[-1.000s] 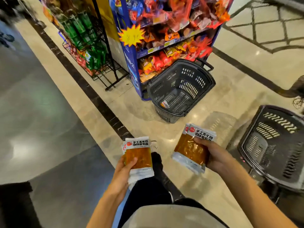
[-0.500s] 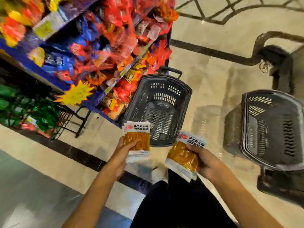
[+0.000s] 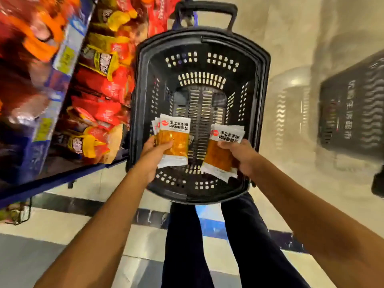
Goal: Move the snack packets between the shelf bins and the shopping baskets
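The snack packets, flat sealed pouches that we judge light, limp and slick, best pinched across the lower body, hang over the black shopping basket, one small stack thumb-clamped in our left grip and another in our right grip, the shelf bins just leftward.

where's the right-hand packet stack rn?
Head view, centre-right: the packets are gripped in the right hand, over the near end of the black basket, right of the other stack.
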`<state>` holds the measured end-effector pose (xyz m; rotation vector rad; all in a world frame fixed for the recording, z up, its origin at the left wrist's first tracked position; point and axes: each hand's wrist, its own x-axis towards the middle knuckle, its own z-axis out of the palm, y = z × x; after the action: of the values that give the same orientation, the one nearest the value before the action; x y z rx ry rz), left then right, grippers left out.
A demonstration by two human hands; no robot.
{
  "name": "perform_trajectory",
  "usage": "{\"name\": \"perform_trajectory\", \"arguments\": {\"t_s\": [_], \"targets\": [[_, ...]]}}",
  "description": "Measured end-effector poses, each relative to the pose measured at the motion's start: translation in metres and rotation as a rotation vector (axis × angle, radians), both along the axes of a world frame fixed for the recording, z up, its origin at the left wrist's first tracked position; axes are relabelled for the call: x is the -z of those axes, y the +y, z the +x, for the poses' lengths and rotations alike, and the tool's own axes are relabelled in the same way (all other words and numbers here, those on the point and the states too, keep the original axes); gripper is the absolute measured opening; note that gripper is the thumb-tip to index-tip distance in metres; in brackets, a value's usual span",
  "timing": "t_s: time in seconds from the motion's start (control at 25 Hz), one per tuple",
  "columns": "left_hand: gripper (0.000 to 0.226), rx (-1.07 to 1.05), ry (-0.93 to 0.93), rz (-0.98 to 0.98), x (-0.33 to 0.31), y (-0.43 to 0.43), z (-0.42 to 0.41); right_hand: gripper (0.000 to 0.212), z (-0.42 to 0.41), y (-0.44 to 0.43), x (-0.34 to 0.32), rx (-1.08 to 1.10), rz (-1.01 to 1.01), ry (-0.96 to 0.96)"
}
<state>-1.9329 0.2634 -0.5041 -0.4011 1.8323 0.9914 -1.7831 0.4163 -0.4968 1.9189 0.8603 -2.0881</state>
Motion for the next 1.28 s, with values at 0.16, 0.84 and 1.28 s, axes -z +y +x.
{"name": "perform_trajectory", "arguments": {"t_s": [0.16,0.84,1.28], "targets": [[0.040,0.203,0.091,-0.042,0.136,0.032,-0.029,0.041,-0.024,-0.015,0.138,-0.045,0.020,-0.150],[0.067,0.510,0.203,-0.195,0.359,0.056,-0.057,0.055,-0.033,-0.082,0.346,-0.154,0.017,-0.310],[0.054,0.667,0.459,-0.432,0.348,0.044,-0.026,0.072,-0.043,-0.098,0.341,-0.493,0.282,-0.402]]}}
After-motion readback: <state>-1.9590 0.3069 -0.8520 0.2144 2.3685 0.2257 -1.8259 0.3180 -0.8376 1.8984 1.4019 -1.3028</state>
